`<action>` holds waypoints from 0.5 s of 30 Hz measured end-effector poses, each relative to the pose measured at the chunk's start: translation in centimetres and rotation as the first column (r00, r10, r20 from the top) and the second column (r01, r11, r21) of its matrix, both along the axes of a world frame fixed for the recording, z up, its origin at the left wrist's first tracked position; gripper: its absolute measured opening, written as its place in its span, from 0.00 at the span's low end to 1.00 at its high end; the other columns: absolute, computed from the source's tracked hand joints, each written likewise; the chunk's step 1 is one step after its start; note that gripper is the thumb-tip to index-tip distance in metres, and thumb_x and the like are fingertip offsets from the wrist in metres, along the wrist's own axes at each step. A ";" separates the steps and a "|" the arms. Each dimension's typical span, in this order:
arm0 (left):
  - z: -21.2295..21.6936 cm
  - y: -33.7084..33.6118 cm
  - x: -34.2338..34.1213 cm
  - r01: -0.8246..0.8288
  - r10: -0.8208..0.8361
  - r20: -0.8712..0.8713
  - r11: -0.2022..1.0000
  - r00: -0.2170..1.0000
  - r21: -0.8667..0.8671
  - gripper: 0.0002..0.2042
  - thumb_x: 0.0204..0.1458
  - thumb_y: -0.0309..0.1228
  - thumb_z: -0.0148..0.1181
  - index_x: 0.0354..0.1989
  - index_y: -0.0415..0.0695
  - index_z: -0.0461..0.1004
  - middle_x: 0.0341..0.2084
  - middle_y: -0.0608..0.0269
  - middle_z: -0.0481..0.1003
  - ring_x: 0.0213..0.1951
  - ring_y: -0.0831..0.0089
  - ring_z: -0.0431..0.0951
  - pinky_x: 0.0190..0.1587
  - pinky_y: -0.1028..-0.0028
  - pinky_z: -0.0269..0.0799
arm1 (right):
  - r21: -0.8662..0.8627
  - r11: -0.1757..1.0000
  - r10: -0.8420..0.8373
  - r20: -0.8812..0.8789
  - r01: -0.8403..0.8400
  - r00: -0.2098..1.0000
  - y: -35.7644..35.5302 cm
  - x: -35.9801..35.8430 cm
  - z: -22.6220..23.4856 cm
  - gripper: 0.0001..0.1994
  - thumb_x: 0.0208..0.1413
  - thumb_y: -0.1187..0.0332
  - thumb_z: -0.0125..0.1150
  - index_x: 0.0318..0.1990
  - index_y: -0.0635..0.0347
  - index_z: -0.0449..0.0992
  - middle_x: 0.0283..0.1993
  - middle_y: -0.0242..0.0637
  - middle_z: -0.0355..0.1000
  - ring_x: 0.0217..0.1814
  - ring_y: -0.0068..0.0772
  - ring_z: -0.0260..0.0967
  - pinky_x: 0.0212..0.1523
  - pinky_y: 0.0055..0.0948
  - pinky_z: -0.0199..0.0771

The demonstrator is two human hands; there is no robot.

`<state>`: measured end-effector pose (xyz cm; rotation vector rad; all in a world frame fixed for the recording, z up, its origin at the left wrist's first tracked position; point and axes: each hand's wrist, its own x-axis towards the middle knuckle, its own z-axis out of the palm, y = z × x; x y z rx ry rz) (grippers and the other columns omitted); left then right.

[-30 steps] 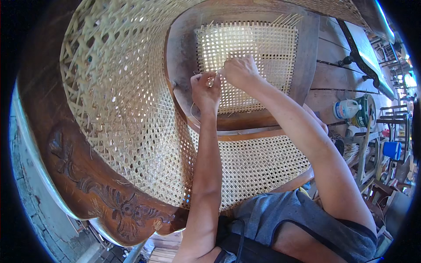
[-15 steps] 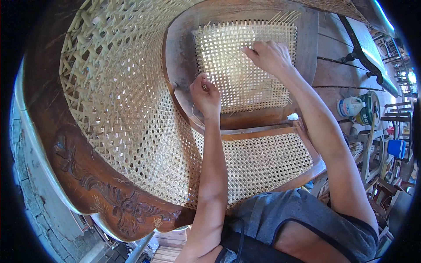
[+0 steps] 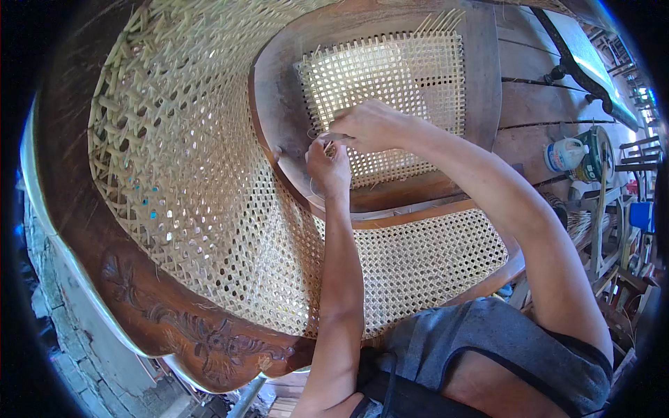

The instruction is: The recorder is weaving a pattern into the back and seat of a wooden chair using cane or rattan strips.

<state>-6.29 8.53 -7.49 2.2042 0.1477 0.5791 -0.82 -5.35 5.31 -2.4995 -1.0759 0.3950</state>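
Note:
A dark wooden chair frame (image 3: 279,104) holds a pale woven cane panel (image 3: 404,76), with loose cane ends sticking out along its top edge. My left hand (image 3: 329,164) rests on the panel's lower left corner, fingers pinched on a thin cane strand (image 3: 322,136). My right hand (image 3: 373,125) sits just above and to the right of it, fingers bent on the weave and touching the same strand. Both hands meet at that corner.
A large carved wooden back with open cane weave (image 3: 188,181) curves around the left. A second cane seat (image 3: 425,258) lies below the panel. A white plastic jug (image 3: 563,155) and wooden clutter (image 3: 613,230) stand at the right. My grey-clothed lap (image 3: 488,348) fills the lower right.
My right hand has come back from the panel's upper right to the lower left corner, beside my left hand. My left hand has stayed nearly in place.

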 end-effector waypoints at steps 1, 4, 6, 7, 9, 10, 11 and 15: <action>-0.1 -0.3 0.3 0.025 -0.020 0.036 0.990 0.999 -0.141 0.09 0.46 0.26 0.63 0.37 0.41 0.77 0.33 0.55 0.78 0.38 0.54 0.75 0.45 0.60 0.69 | 0.036 0.998 0.045 0.056 -0.047 0.997 0.0 0.4 -0.6 0.10 0.59 0.61 0.55 0.35 0.59 0.74 0.30 0.42 0.74 0.33 0.46 0.75 0.35 0.44 0.74; 0.1 -1.4 0.8 0.047 -0.033 0.086 0.984 0.996 -0.172 0.07 0.47 0.25 0.62 0.34 0.41 0.75 0.32 0.57 0.77 0.36 0.55 0.75 0.43 0.60 0.68 | -0.189 0.976 0.133 0.128 -0.107 0.983 -2.1 2.3 -1.4 0.10 0.62 0.61 0.50 0.35 0.56 0.74 0.29 0.39 0.72 0.31 0.37 0.75 0.35 0.41 0.76; 0.1 -0.5 0.0 0.013 -0.009 0.083 0.999 0.996 -0.047 0.06 0.47 0.24 0.62 0.33 0.42 0.74 0.31 0.58 0.77 0.36 0.56 0.75 0.43 0.61 0.68 | -0.380 0.922 -0.093 -0.016 0.080 0.996 -3.6 3.9 2.0 0.20 0.59 0.72 0.51 0.59 0.49 0.70 0.38 0.41 0.77 0.37 0.31 0.77 0.34 0.32 0.80; 0.0 -0.1 0.1 0.008 -0.011 0.119 1.000 0.993 0.026 0.05 0.47 0.24 0.63 0.33 0.42 0.75 0.31 0.58 0.77 0.34 0.60 0.76 0.40 0.64 0.71 | -0.569 0.815 -0.011 0.181 0.114 0.983 -4.4 5.5 3.9 0.15 0.60 0.72 0.51 0.55 0.52 0.71 0.33 0.43 0.76 0.32 0.36 0.77 0.31 0.35 0.78; 0.1 -0.3 0.5 0.002 -0.014 0.173 0.998 0.985 0.066 0.06 0.47 0.24 0.64 0.33 0.42 0.75 0.30 0.59 0.76 0.32 0.65 0.77 0.37 0.67 0.74 | -0.486 0.860 0.013 0.331 0.158 0.944 -6.1 5.4 6.5 0.12 0.59 0.74 0.51 0.49 0.53 0.69 0.28 0.43 0.74 0.28 0.42 0.76 0.29 0.39 0.75; 0.1 -0.2 0.7 0.002 -0.014 0.180 0.998 0.984 0.067 0.06 0.47 0.24 0.64 0.33 0.42 0.75 0.30 0.59 0.76 0.32 0.65 0.77 0.37 0.67 0.74 | -0.484 0.860 0.013 0.337 0.161 0.941 -7.0 5.5 6.4 0.12 0.59 0.74 0.51 0.49 0.53 0.69 0.28 0.43 0.74 0.28 0.42 0.76 0.29 0.39 0.75; 0.1 -0.4 0.6 0.006 -0.016 0.155 0.998 0.988 0.066 0.07 0.46 0.25 0.65 0.34 0.42 0.75 0.30 0.59 0.76 0.32 0.65 0.77 0.37 0.67 0.74 | -0.443 0.886 0.044 0.375 0.138 0.926 -8.1 5.3 6.2 0.09 0.59 0.74 0.50 0.47 0.55 0.68 0.27 0.44 0.73 0.27 0.45 0.75 0.29 0.42 0.73; 0.8 -1.2 0.5 0.014 -0.011 0.098 1.000 0.995 -0.023 0.09 0.45 0.26 0.63 0.35 0.43 0.72 0.31 0.57 0.76 0.36 0.57 0.75 0.41 0.61 0.70 | -0.497 0.838 -0.025 0.376 0.224 0.926 -10.8 5.8 8.9 0.07 0.59 0.72 0.49 0.44 0.58 0.67 0.26 0.46 0.72 0.29 0.49 0.74 0.29 0.45 0.71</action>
